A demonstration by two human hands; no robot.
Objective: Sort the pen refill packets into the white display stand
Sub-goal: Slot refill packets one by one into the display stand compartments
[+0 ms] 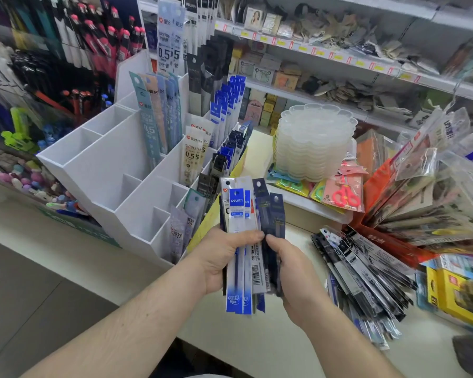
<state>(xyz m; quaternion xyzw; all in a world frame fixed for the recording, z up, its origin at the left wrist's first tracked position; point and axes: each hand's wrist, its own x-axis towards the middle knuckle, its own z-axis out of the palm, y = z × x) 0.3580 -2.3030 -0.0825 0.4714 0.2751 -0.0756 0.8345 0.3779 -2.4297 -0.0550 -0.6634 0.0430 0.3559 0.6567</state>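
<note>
My left hand [224, 257] grips a fanned bundle of pen refill packets [243, 214], blue-and-white ones in front, held upright over the counter. My right hand [292, 271] pinches the dark navy packets [273, 214] at the bundle's right side. The white display stand [104, 165] rises in steps just to the left; its right compartments hold several refill packets [159, 115], while the left ones are bare. A loose pile of black and blue refill packets [361, 271] lies on the counter to the right of my hands.
A stack of clear plastic palettes [311, 143] stands behind my hands, with pink scissors packs [344, 197] beside it. Bagged goods [426, 195] fan out at right above a yellow box [459, 296]. Pen racks [66, 50] stand at far left, and shelves [339, 55] run along the back.
</note>
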